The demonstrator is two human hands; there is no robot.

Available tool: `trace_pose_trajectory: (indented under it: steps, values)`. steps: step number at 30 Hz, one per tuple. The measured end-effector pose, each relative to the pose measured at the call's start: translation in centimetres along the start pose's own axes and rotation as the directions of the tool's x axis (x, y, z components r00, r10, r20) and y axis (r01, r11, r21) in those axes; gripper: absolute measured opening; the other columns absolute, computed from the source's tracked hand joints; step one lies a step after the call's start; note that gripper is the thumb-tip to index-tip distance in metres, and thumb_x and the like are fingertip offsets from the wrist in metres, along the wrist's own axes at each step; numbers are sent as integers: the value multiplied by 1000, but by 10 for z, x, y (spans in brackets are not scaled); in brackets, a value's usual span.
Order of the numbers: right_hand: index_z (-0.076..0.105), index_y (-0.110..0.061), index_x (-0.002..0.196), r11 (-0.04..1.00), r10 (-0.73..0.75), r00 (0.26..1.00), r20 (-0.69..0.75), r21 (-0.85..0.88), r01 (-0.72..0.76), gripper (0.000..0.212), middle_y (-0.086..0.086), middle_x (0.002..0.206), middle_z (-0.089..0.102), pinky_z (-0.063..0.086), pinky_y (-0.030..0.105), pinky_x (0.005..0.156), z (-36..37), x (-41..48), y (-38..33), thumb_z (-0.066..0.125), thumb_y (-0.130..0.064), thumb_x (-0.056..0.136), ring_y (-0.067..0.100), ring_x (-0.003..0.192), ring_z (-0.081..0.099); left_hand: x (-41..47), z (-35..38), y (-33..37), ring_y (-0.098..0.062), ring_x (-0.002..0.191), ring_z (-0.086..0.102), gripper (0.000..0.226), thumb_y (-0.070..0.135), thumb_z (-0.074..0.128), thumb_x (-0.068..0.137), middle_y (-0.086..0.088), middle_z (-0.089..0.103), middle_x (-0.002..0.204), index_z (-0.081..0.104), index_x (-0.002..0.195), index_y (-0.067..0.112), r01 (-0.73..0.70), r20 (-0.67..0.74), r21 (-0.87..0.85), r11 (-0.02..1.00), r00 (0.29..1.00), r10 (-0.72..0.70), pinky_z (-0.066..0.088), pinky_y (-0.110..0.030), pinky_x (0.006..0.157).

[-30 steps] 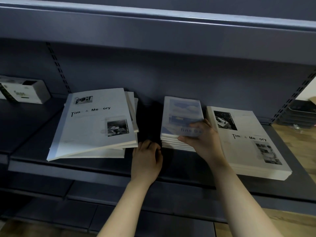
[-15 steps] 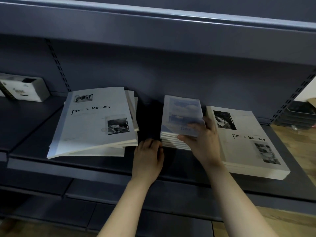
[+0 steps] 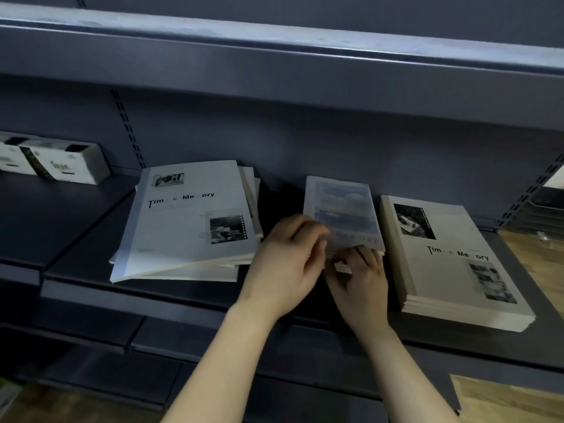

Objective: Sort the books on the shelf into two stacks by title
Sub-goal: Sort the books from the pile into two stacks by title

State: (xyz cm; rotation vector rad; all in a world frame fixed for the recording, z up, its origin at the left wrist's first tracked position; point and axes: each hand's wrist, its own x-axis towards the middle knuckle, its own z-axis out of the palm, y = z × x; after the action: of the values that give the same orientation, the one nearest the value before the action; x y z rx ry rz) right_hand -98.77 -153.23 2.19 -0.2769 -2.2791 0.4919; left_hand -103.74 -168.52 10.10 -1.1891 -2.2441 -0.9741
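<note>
Dark grey metal shelf [image 3: 91,239] holds a stack of blue-covered books [image 3: 341,206] between a loose pile of white books [image 3: 183,227] left and a neat white stack [image 3: 442,270] right, right hand [image 3: 360,279] pinching its near edge, blurred left hand [image 3: 287,264] curled at its corner, grip unclear, likely squaring it.

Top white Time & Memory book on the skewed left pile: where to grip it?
Its near right corner, from the front: the white paperback lies tilted, that corner lifted off the books beneath, likely leaving finger room.
</note>
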Motion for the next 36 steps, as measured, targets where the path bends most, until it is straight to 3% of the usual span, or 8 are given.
trace_pose_trajectory:
  steps: [5, 10, 17, 22, 26, 30, 33, 36]
  values:
    - [64, -18, 87, 999, -7, 983, 183, 46, -2, 13, -2, 93, 59, 43, 25, 62, 12, -14, -2, 73, -20, 78, 19, 86, 58, 10, -31, -30, -27, 93, 58, 31, 30, 45, 87, -6, 61, 102, 62, 107, 14, 208, -31, 132, 969, 978, -205, 50, -36, 77]
    - [68, -19, 84, 1000, -13, 968, 252, 22, 8, 10, -5, 88, 56, 43, 24, 67, 18, -13, 1, 74, -21, 76, 15, 86, 57, -1, -64, -77, -34, 102, 55, 28, 26, 54, 88, -10, 61, 110, 62, 113, 16, 493, -48, 325, 807, 861, -506, 46, -43, 85]
    - [70, -18, 80, 999, -46, 965, 257, -16, 52, 9, -4, 86, 56, 43, 24, 71, 19, -14, 0, 76, -17, 74, 16, 87, 56, -18, -103, -122, -40, 114, 49, 86, 85, 36, 68, -16, 58, 121, 63, 114, 18, 705, -147, 516, 486, 632, -761, 49, -47, 86]
    - [71, -17, 81, 999, -42, 966, 254, -8, 46, 9, -5, 84, 57, 41, 22, 74, 18, -15, -1, 76, -15, 75, 15, 88, 56, -19, -115, -139, -40, 106, 55, 104, 99, 28, 45, -16, 63, 109, 66, 97, 19, 752, -137, 466, 467, 583, -801, 54, -46, 76]
    - [71, -17, 82, 999, -40, 966, 255, -1, 41, 8, -6, 85, 58, 40, 21, 75, 17, -15, 0, 76, -15, 76, 14, 89, 55, -21, -122, -135, -39, 93, 59, 105, 99, 38, 40, -18, 64, 98, 62, 92, 12, 794, -131, 394, 464, 548, -826, 52, -40, 68]
    - [71, -17, 81, 999, -33, 966, 255, 4, 33, 8, -6, 84, 58, 41, 22, 75, 18, -15, -1, 76, -15, 75, 15, 88, 55, -20, -130, -122, -32, 76, 61, 84, 87, 59, 49, -12, 64, 78, 59, 81, 9, 869, -85, 263, 420, 455, -887, 48, -34, 61]
    - [70, -18, 81, 1000, -27, 966, 257, -1, 28, 9, -6, 84, 59, 41, 23, 74, 17, -14, -1, 76, -15, 75, 15, 88, 56, -17, -133, -114, -34, 85, 60, 80, 76, 68, 57, -11, 64, 92, 56, 98, 9, 875, -103, 249, 414, 449, -888, 45, -34, 64]
    - [70, -19, 81, 1000, -16, 965, 262, -2, 17, 9, -7, 85, 59, 42, 23, 75, 17, -14, -1, 76, -15, 75, 15, 89, 56, -16, -132, -109, -43, 104, 56, 73, 48, 71, 77, -23, 58, 115, 39, 121, -1, 850, -166, 186, 493, 522, -837, 36, -38, 68]
